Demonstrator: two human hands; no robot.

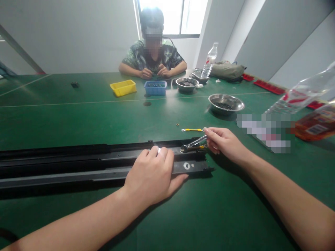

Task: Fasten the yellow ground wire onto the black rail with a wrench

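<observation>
Long black metal rails [112, 170] lie side by side across the table in front of me. My left hand [151, 174] is wrapped over them near their right end, thumb along the near side. A silver ratchet wrench [197, 141] is pinched in my right hand [221, 141], its head resting on a fastener spot on the farther rail. Under the wrench handle a yellow wire [201, 147] shows at the rail's end, partly hidden. Another yellow wire with ring terminals [193, 130] lies on the table just beyond, its right end by my right fingertips. A small brass-coloured nut [177, 124] lies nearby.
A metal bowl of dark small parts [226, 98] stands beyond my right hand, another bowl [187, 81] farther back. Yellow [123, 90] and blue [155, 90] bins sit before a seated person [154, 59] working with their hands. Bottles [298, 94] stand at the right.
</observation>
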